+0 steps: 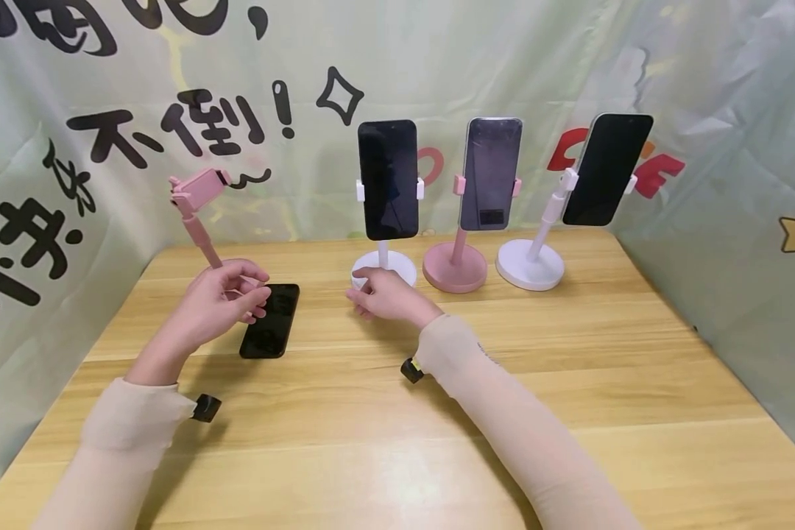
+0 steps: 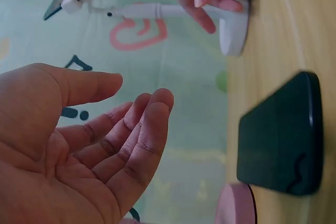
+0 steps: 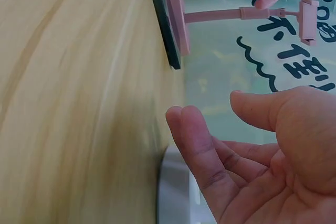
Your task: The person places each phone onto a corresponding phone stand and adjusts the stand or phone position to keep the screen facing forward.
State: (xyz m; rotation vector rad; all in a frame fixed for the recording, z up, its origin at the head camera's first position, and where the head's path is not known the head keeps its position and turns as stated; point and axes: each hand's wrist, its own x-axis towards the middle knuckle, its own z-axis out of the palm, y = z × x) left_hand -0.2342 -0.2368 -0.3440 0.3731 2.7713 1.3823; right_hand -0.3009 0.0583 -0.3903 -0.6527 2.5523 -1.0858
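My left hand (image 1: 218,305) hovers beside a black phone (image 1: 269,327) lying flat on the table. In the left wrist view the left hand's (image 2: 100,145) fingers are loosely bent, with nothing between them and the thumb. Behind that hand rises a pink phone stand (image 1: 201,237) whose clamp holds no phone; the hand hides its base in the head view. My right hand (image 1: 392,296) is just in front of the round base of a white phone stand (image 1: 403,266), which bears an upright phone (image 1: 389,180). The right wrist view shows the right hand's (image 3: 247,161) relaxed fingers holding nothing.
Further right stand a second pink stand (image 1: 455,269) with a phone (image 1: 492,173) and another white stand (image 1: 530,266) with a tilted black phone (image 1: 608,169). A printed cloth (image 1: 291,44) hangs behind the wooden table (image 1: 344,442).
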